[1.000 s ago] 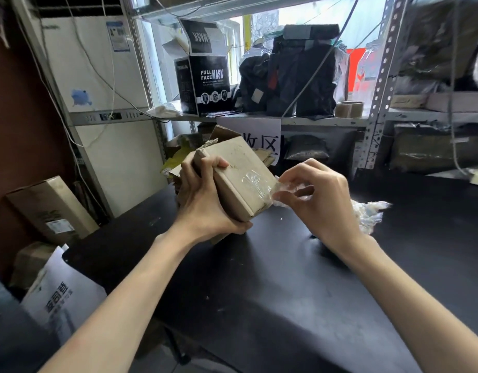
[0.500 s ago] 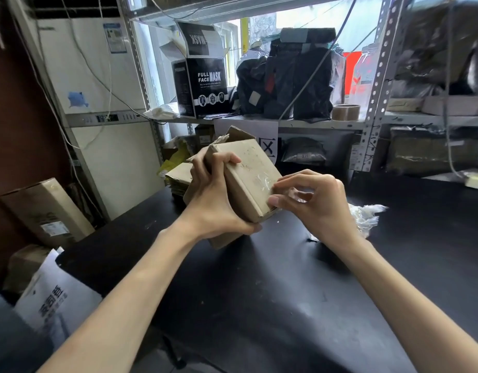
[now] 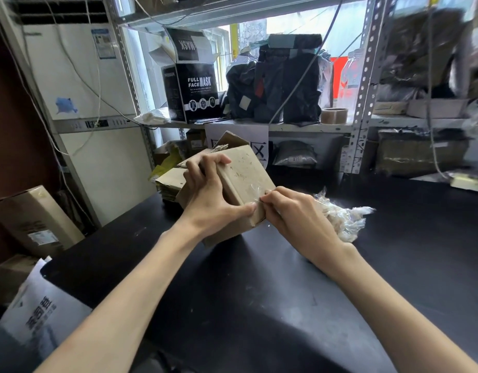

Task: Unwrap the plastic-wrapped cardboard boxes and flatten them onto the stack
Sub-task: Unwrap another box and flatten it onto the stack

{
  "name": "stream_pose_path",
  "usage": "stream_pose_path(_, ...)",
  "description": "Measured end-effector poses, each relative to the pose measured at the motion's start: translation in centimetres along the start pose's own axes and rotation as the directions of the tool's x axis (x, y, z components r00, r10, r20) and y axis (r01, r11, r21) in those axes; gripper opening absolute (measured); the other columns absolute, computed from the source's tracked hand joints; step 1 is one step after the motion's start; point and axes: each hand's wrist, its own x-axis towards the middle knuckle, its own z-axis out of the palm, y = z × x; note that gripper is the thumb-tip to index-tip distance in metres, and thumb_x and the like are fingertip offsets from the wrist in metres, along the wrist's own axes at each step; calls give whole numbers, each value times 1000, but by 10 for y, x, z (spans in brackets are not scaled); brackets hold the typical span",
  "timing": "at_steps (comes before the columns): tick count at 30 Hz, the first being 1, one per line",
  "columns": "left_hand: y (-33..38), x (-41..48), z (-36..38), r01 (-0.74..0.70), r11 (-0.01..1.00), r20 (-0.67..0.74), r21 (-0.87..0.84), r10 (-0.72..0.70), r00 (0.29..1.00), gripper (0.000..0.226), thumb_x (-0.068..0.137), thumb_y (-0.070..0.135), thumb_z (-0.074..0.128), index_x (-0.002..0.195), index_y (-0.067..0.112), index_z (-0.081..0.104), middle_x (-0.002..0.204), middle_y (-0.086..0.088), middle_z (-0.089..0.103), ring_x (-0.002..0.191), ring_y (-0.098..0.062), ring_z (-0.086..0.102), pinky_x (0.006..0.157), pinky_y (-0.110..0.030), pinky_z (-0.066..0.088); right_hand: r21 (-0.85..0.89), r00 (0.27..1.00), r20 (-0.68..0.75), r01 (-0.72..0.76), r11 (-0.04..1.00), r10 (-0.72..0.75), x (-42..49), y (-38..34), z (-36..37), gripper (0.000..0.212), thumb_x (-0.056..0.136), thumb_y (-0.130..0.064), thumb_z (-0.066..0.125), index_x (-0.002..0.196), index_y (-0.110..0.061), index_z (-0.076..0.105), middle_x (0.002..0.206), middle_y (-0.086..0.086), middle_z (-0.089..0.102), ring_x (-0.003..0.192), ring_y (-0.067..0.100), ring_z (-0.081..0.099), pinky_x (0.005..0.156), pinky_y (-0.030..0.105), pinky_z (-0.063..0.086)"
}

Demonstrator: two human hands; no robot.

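Over black table [image 3: 232,292], left hand [image 3: 208,200] is clasping tan plastic-wrapped cardboard box [image 3: 245,179], tilted, just in front of flattened cardboard stack [image 3: 169,181]. Right hand [image 3: 294,216] is pinching clear film [image 3: 255,191] at box's near corner. Unwrapping step underway; next prob. needs peeling film away w/o tearing.

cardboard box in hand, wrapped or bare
Partly wrapped at least: glossy plastic film covers the cardboard box near the corner the right hand pinches.

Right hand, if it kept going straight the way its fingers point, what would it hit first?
The cardboard box, most likely: the right hand pinches plastic wrap right at its near corner.
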Motion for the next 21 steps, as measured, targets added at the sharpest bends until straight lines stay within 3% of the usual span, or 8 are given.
stream_pose_path(3, 6, 0, 0, -2, 1000, 26, 18, 1, 1000, 100, 40, 75, 68, 120, 32, 24, 117, 14, 13, 114, -7, 19, 100, -26, 33, -15, 999, -17, -33, 999, 33, -3, 1, 3, 14, 90, -12, 56, 85, -1, 63, 79, 10, 62, 60, 30, 62, 53, 36, 52)
stream_pose_path(5, 8, -2, -1, -15, 1000, 49, 19, 14, 999, 118, 34, 77, 72, 132, 33, 23, 128, 10, 14, 123, -12, 20, 101, -27, 32, -11, 997, -45, -68, 998, 67, -5, 1, 4, 11, 88, -11, 57, 85, -1, 62, 79, 9, 60, 59, 30, 60, 52, 34, 49)
stream_pose_path(9, 8, -6, -3, -42, 998, 71, 44, 39, 997, 144, 28, 77, 75, 149, 36, 8, 145, -1, 12, 138, -19, 16, 115, -41, 32, 88, 981, -91, -164, 983, 172, -2, 2, 2, 3, 85, -2, 62, 84, -3, 61, 81, 6, 60, 64, 26, 57, 59, 40, 50)
stream_pose_path(12, 7, -5, -6, -32, 998, 57, 55, 29, 998, 146, 30, 77, 75, 152, 31, 10, 143, 0, 13, 136, -19, 18, 114, -49, 37, 195, 960, -122, -225, 955, 251, 2, 7, 1, 2, 85, -7, 68, 87, -6, 68, 82, 2, 68, 70, 17, 64, 66, 39, 54)
stream_pose_path(16, 7, -8, -7, -8, 999, 0, 40, 8, 1000, 143, 32, 74, 75, 152, 26, 14, 139, 5, 17, 131, -16, 24, 112, -51, 40, 319, 940, -72, -294, 901, 332, 5, 6, -4, 35, 82, -34, 78, 105, -8, 72, 93, 1, 73, 82, 9, 70, 75, 28, 56)
stream_pose_path(18, 9, -11, -5, -23, 999, -4, 40, 23, 1000, 143, 33, 73, 75, 152, 25, 14, 135, 8, 17, 127, -11, 23, 112, -49, 39, 298, 929, -137, -293, 909, 344, 2, 6, 0, 30, 77, -25, 82, 101, -9, 73, 91, -1, 71, 79, 5, 68, 73, 27, 54)
stream_pose_path(21, 15, -14, 2, -30, 999, -25, 38, 31, 999, 141, 33, 69, 75, 152, 24, 15, 129, 13, 16, 123, -10, 23, 112, -44, 37, 200, 927, -221, -263, 944, 305, -5, 8, 7, 10, 85, -17, 75, 92, -11, 74, 91, -1, 70, 76, 16, 67, 65, 39, 55)
